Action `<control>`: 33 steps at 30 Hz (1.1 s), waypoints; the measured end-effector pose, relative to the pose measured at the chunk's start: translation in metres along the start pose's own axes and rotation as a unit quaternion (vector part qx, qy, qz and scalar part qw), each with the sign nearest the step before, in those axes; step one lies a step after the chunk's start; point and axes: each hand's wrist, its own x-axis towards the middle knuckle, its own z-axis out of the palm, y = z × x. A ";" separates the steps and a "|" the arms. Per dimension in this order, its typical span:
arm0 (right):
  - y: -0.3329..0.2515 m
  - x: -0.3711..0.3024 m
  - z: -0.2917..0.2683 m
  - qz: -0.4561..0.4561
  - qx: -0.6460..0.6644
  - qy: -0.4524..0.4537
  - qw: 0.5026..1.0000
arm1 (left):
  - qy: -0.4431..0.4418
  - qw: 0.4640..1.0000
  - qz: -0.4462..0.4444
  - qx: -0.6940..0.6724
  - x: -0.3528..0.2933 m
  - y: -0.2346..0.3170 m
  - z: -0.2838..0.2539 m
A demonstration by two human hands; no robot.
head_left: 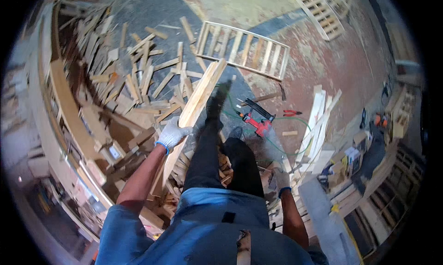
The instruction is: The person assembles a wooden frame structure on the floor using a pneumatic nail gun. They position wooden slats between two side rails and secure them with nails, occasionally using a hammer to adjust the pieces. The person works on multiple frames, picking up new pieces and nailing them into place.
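Note:
My left hand (173,135), in a pale work glove with a blue cuff, is wrapped round long, light wooden boards (199,99). They slant from beside my left leg up to a slatted wooden frame (244,48) on the floor and overlap its near edge in view. My right hand (280,178), gloved the same way, hangs low beside my right thigh, near scattered wood pieces. Its fingers are dim and blurred, so whether they grip anything does not show. Ahead of my right leg lies a red and black nail gun (258,122) with a green hose (302,123).
Heaped wood offcuts (152,76) cover the floor at left. A hammer (272,95) and red-handled pliers (292,113) lie beyond the nail gun. Pale strips (318,122) are piled at right, near a grey slab (325,219). More slatted frames (318,11) lie far right.

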 end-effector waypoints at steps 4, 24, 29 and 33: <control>-0.026 -0.031 0.028 0.080 0.120 0.022 0.989 | -0.014 0.979 0.056 0.194 0.050 0.034 0.005; -0.009 -0.070 0.199 0.109 0.237 -0.184 0.948 | -0.048 0.860 0.222 0.456 0.105 0.053 0.102; -0.012 -0.108 0.188 0.205 0.142 -0.365 0.897 | -0.061 0.879 0.177 0.439 0.056 0.037 0.114; 0.006 -0.112 0.200 0.185 0.090 -0.379 0.902 | -0.056 0.882 0.145 0.445 0.061 0.042 0.108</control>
